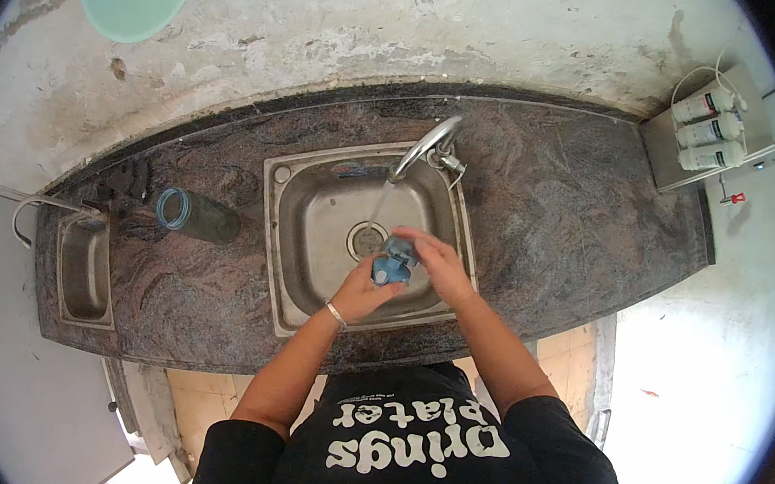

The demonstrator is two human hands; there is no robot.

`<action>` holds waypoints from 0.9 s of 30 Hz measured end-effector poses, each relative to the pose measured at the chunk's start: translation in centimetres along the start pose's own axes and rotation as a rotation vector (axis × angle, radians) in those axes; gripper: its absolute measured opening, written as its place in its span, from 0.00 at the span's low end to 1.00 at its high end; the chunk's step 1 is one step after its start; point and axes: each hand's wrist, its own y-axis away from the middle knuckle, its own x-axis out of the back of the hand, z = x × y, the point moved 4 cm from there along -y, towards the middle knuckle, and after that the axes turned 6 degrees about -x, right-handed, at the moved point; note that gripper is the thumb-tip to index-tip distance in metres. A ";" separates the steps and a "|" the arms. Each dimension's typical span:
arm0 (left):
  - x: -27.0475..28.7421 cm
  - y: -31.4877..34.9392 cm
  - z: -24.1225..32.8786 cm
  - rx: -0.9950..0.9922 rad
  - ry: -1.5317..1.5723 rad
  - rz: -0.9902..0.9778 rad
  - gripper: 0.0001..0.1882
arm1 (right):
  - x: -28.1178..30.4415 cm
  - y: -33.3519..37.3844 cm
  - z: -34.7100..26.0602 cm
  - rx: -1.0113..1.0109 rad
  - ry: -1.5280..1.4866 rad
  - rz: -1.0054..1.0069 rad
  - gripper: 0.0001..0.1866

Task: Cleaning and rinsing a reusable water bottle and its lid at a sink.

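Over the sink point(300, 234), my left hand point(361, 294) grips a blue bottle lid point(391, 271) from its near left side. My right hand point(438, 267) has its fingers on the lid's far right part, which looks like a raised cap; its fingertips are partly hidden. A curved chrome faucet point(430, 143) stands at the sink's far right, and a thin stream of water falls from it close to the lid. Left of the sink, a dark bottle point(212, 220) with a blue rim lies or leans with its uncovered mouth showing.
A small second sink point(86, 274) with its own thin spout point(23, 224) is at the counter's left end. Dark small items point(123, 181) lie behind it. A water filter unit point(710, 133) hangs at the right wall. The stone counter point(558, 212) curves around the sink.
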 end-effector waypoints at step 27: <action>-2.7 -0.5 -0.4 0.286 1.169 -0.026 0.17 | -4.4 2.7 -3.2 0.572 1.236 -0.013 0.34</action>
